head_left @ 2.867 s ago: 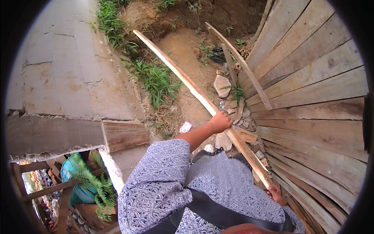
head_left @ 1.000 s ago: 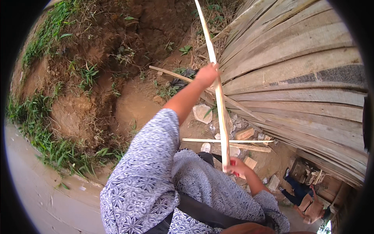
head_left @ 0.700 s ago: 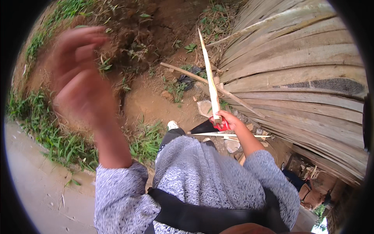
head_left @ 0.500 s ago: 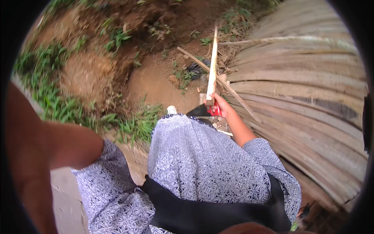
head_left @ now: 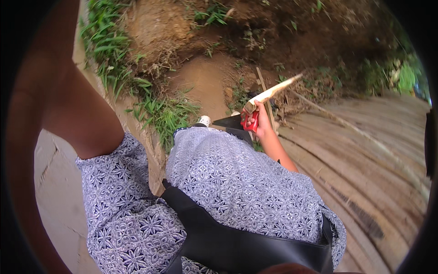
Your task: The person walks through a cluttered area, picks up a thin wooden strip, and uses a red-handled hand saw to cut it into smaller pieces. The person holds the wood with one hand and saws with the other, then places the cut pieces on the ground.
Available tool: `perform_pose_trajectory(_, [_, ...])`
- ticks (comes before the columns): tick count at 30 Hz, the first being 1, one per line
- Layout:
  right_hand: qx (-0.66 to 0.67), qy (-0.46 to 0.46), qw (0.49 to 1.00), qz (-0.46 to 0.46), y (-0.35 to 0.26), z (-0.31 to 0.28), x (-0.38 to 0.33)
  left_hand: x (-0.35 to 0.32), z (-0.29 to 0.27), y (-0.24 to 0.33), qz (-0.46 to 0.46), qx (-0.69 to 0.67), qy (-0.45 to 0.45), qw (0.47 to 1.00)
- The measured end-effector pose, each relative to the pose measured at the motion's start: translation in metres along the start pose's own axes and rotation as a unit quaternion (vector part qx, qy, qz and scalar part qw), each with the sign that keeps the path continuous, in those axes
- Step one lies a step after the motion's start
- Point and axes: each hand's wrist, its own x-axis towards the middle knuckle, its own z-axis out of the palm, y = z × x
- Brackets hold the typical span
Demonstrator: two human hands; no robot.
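Observation:
My right hand (head_left: 263,120) is closed round the red handle of a handsaw (head_left: 249,122). Its dark blade (head_left: 229,121) points left, partly hidden by my patterned shirt. The same hand also grips a pale wooden stick (head_left: 275,90), whose cut end is by the thumb and which slants up to the right. My left arm (head_left: 86,109) is bent and raised along the left edge, close to the camera. The left hand itself does not show.
A wall of weathered boards (head_left: 356,169) stands to the right, with a long thin pole (head_left: 365,134) along it. A thin wooden strip (head_left: 264,93) lies behind the held stick. Grass (head_left: 166,116) borders bare soil (head_left: 198,84), and grey paving (head_left: 59,178) lies at left.
The held stick has swung from nearly upright to slanting right. My view has turned, shifting the board wall lower right and showing more paving. The left arm now reaches higher in the picture.

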Motion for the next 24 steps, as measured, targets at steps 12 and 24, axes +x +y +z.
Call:
perform_pose_trajectory(12, [-0.037, -0.099, 0.99, 0.093, -0.059, -0.063, -0.009, -0.025, 0.093, 0.152, -0.062, 0.051, 0.012, 0.997])
perform_pose_trajectory(24, [-0.071, -0.099, 0.99, 0.075, -0.087, -0.094, -0.002, -0.104, 0.304, 0.187, -0.212, -0.132, -0.201, 0.947])
